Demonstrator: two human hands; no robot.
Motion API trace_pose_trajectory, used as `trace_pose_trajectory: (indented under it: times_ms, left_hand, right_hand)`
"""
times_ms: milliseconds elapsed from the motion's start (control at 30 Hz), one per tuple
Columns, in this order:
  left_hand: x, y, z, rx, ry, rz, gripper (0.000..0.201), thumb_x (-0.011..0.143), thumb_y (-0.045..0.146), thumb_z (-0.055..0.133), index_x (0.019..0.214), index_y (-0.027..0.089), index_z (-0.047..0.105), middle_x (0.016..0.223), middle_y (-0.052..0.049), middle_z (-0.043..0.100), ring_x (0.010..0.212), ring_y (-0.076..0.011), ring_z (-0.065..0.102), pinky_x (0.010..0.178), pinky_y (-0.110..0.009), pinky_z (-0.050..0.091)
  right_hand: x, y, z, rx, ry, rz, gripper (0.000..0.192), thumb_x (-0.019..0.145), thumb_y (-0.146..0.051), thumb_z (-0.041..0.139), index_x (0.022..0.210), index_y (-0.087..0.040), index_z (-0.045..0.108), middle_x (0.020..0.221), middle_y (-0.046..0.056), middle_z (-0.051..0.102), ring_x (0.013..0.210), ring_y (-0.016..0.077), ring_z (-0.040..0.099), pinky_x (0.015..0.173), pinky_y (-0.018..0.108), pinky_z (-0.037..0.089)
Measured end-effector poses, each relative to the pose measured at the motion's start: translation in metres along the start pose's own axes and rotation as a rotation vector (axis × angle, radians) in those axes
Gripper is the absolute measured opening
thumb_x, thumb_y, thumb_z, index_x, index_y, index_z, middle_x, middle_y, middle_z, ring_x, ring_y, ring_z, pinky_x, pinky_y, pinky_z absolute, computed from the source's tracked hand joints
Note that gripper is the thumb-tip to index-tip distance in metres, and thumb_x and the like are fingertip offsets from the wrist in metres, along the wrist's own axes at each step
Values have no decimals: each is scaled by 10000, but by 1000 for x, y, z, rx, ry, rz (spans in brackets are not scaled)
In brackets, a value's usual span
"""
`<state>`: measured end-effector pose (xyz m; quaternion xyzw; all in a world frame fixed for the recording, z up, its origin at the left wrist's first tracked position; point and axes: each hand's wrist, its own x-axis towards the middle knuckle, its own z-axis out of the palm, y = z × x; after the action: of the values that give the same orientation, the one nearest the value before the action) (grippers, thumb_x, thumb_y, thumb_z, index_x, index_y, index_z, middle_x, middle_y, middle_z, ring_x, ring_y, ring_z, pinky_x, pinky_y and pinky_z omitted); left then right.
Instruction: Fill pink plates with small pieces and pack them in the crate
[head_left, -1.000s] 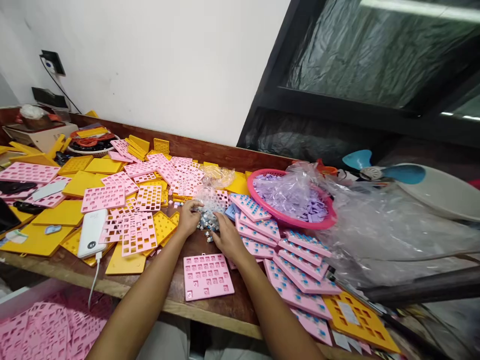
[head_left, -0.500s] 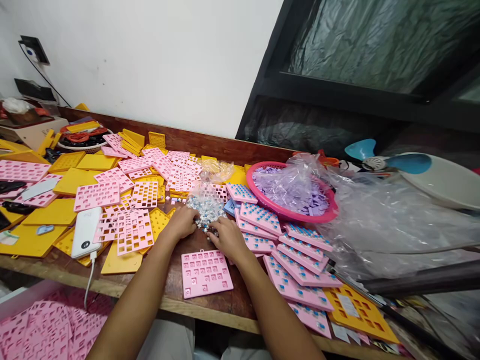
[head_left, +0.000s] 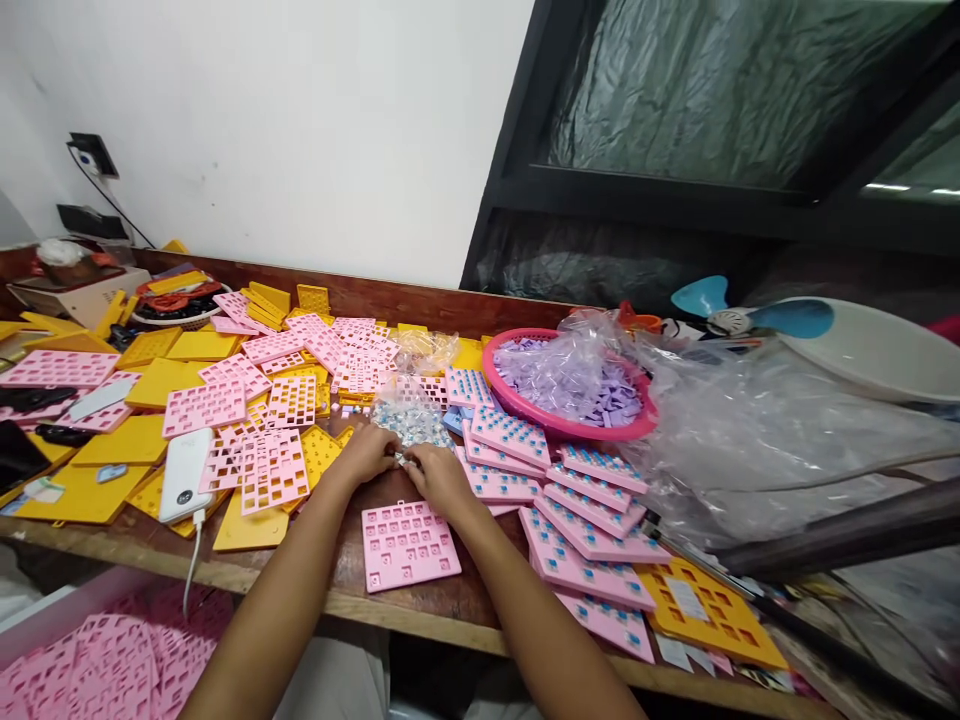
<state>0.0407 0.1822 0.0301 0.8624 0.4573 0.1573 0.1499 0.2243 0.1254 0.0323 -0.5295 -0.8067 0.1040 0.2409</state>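
Observation:
My left hand (head_left: 373,453) and my right hand (head_left: 437,472) meet at the near edge of a pile of small blue-and-white key switches (head_left: 416,425). Fingers of both hands are pinched close together, their tips almost touching. Tiny whitish bits show at the fingertips, too small to make out. Clear plastic film lies over the back of the pile. Between my forearms a pink keypad base (head_left: 410,546) rests flat on the table, rows of square sockets facing up. To the right, stacked pink bases (head_left: 592,545) carry blue switches in their sockets.
A pink basket (head_left: 652,428) of purple pieces stands behind the stacks. Pink grid plates (head_left: 274,468) and yellow panels (head_left: 161,385) cover the left side, with a white power bank (head_left: 185,475) and its cable. Plastic sheeting (head_left: 735,430) and a fan's blue blades (head_left: 795,317) are at right.
My hands have come closer together, fingertips now meeting at the pile's near edge. My right hand has shifted left. The whole view has tilted slightly; the pink base stays in place.

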Motion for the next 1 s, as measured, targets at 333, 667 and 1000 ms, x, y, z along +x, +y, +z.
trace_pose_trajectory:
  times_ms: [333,667,1000]
  left_hand:
    - [-3,8,-1,5,31,-14,52,765,200,680,774,196,732,812,-43,745,834,-223,666,836,-327,437]
    - [-63,36,-38,-227,186,56,259,921,210,500,1058,195,719,1064,-79,666,1032,-209,621,939,-313,468]
    - [-139,34,6,-370,201,-226,117,790,186,738,899,195,698,887,-20,680,801,-178,621,712,-280,455]
  right_hand:
    - [-43,-9,-12,467,218,52,195,829,-206,679,1018,-213,727,987,54,719,852,188,658,786,316,532]
    - [-61,-25,10,383,119,-117,265,920,-129,543,1045,-227,754,1126,80,719,1071,200,658,961,368,520]
    - [-52,-42,13,20,-166,-163,309,943,-150,573,1229,-221,667,1157,84,707,1100,215,627,981,351,453]
